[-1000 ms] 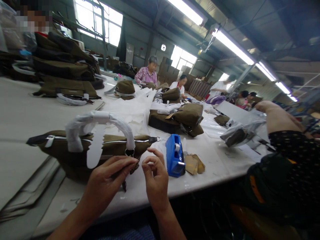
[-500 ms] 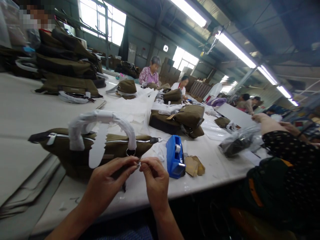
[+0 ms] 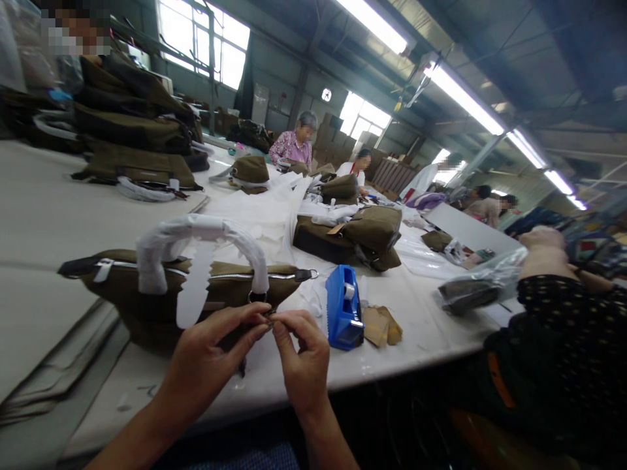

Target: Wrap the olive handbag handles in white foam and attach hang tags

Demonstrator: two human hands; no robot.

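Step first, left to right on my feed. Olive bag (image 3: pixel 157 310) sits on the white surface (image 3: pixel 421 313) in front of me, handle (image 3: pixel 203 225) up. Left hand (image 3: pixel 206 352): fingers narrow, pinching a small dark piece (image 3: pixel 270 314) just below the ring (image 3: pixel 257 297) at the handle's right foot. Right hand (image 3: pixel 304 346): fingers narrow too, meeting the left ones on that same piece. Can't tell what it is, too small and mostly covered. My take: left anchors, right does the fine work. I'd leave slack so nothing tugs the ring, and grip only the edge so the piece stays readable.

Materials, left to right. Grey sheets (image 3: pixel 63 372): flat, layered, wavy edges. Bag: matte, woven-looking cloth, black end tabs, soft bulging sides; I'd expect it to give if leaned on. Handle: arched, wrapped in crinkled white stuff. Notched strip (image 3: pixel 192 294): white, flat, toothed edges, stiff by the look. Zip (image 3: pixel 235 276): bright, metallic, straight along the top. Ring: round, metal-looking. Tape dispenser (image 3: pixel 337 310): glossy blue, probably hard plastic, near the right hand. Card pieces (image 3: pixel 378 326): brown, flat, overlapping, just beside the dispenser.
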